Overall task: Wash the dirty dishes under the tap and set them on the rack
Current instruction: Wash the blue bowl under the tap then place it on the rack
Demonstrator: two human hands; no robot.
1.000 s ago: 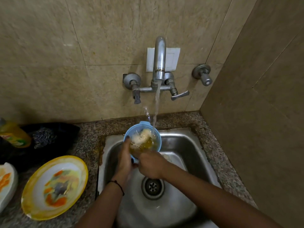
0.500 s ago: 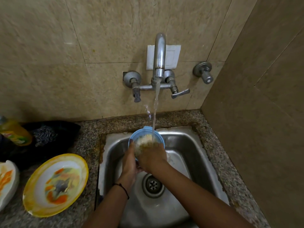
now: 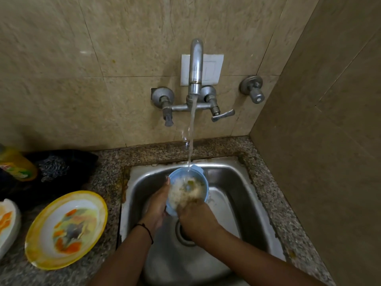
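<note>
A light blue plastic bowl [image 3: 203, 178] is tilted toward me over the steel sink [image 3: 237, 182], under the running stream from the wall tap [image 3: 195, 67]. White foam and yellowish residue fill its inside. My left hand [image 3: 157, 205] grips the bowl's left side, thumb on the rim. My right hand [image 3: 198, 217] is at the near rim, its fingers curled into the foam round what looks like a scrub pad, mostly hidden. No rack is in view.
A yellow-rimmed patterned plate [image 3: 66, 230] lies on the granite counter left of the sink, with part of another plate [image 3: 8, 219] at the frame's edge. Behind them are a yellow soap bottle [image 3: 16, 164] and a steel scourer [image 3: 54, 167] on black cloth. A tiled wall closes the right side.
My right hand rubbed up across the bowl's inside and has come back down to its near rim, uncovering the foam. The left hand keeps its hold under the stream.
</note>
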